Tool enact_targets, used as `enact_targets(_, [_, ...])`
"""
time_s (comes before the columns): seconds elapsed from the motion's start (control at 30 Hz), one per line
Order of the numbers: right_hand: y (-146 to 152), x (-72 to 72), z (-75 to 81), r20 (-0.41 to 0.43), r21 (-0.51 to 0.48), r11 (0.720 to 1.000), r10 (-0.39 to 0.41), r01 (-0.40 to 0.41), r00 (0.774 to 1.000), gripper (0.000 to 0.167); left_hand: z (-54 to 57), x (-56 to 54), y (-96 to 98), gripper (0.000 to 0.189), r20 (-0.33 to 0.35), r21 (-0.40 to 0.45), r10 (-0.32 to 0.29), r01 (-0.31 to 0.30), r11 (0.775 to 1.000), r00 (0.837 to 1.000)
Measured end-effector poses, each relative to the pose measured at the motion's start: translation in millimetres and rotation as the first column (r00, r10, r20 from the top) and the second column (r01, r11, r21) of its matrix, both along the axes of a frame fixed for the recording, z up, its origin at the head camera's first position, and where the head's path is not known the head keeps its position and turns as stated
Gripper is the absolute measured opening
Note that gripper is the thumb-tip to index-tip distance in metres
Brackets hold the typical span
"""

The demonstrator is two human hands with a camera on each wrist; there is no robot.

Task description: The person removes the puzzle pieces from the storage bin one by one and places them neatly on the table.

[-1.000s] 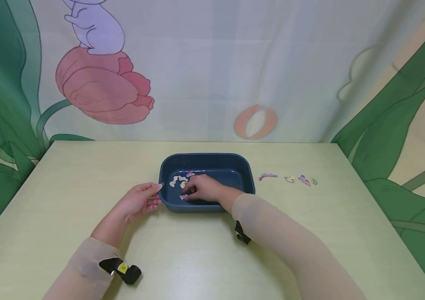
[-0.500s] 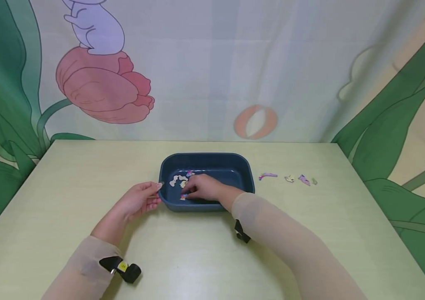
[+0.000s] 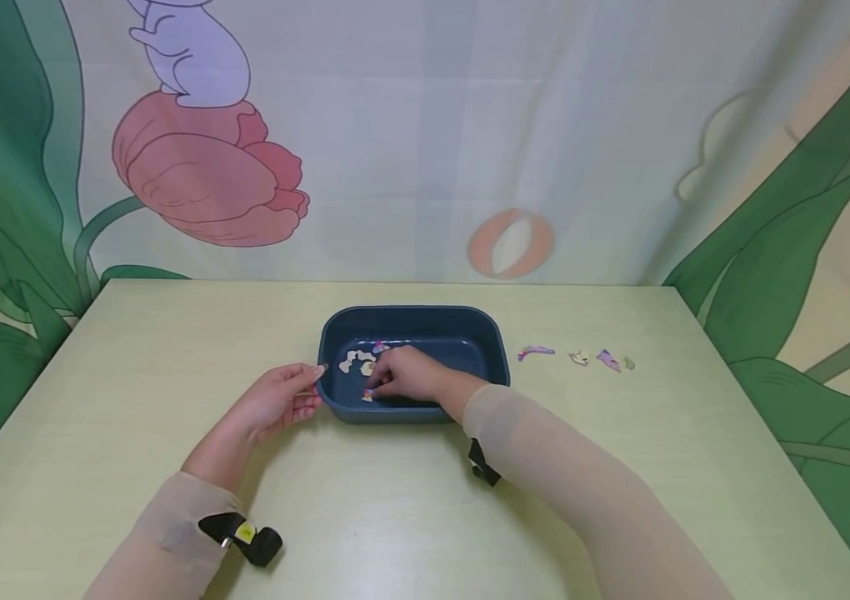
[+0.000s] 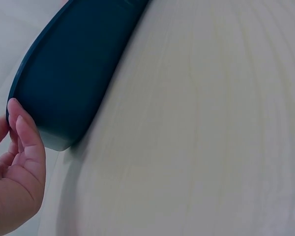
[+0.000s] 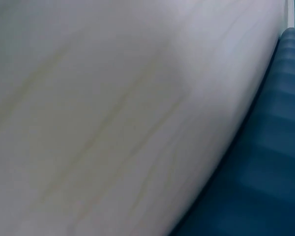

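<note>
Holds a dark blue tub (image 3: 395,416) by its left side, with the left grip (image 3: 281,402) pinching the rim between thumb and fingers. Reaches into the tub with the right grip (image 3: 406,377), palm down and fingers bent, fingertips at a small multicoloured piece (image 3: 368,395) near the front wall; cannot tell whether closed on it or only touching.

Within the tub, towards its left end: a white wavy piece (image 3: 356,358), just beside it a small cream piece (image 3: 367,369), and farther back a pink-and-purple piece (image 3: 380,347), partly hidden.

To the right of the tub, in a loose row on the worktop (image 3: 380,508): a slender, curved purple strip (image 3: 536,352) with brighter colours at its left end, a cream outlined piece (image 3: 579,357), a pointed purple piece (image 3: 608,360) and a little greenish piece (image 3: 628,363). All thin and flat-looking, with irregular edges.

For the tub, smooth sides, rounded corners and a glossy floor. For the worktop, a pale surface with faint grain. Behind, soft cloth (image 3: 365,150) with printed leaves and a large pink flower.
</note>
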State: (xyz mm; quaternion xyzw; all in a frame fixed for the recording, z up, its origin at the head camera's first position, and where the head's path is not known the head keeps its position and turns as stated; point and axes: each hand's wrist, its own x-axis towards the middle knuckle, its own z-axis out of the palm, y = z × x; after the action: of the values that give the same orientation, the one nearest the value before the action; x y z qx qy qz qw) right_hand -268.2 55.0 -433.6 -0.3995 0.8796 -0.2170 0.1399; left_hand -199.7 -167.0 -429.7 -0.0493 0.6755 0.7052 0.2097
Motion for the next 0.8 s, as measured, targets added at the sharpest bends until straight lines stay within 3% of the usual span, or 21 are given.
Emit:
enact_targets(0.43, [2.5,-1.4,-1.8,0.029,-0.057,0.998,-0.022,0.023,0.999,0.009,-4.1,0.0,-0.8,0.030,-0.017,0.009,0.001,-0.001,1.000,1.000])
enact_targets(0.63, [5.7,-1.4,-4.9,0.089,-0.007,0.995,0.096,-0.096,0.991,0.023,-6.0,0.3,0.2,0.033,-0.022,0.009,-0.002,0.002,1.000,1.000])
enact_targets(0.7, [6.3,-1.2,-5.0,0.072,-0.015,0.991,0.133,-0.132,0.988,0.022,-6.1,0.2,0.4,0.034,-0.024,0.010,-0.004,0.004,1.000,1.000])
enact_targets(0.8, [6.5,-1.2,-4.0,-0.001,-0.023,0.993,0.116,-0.116,0.993,0.014,-5.8,0.2,0.7,0.033,-0.025,0.012,-0.004,0.004,1.000,1.000])
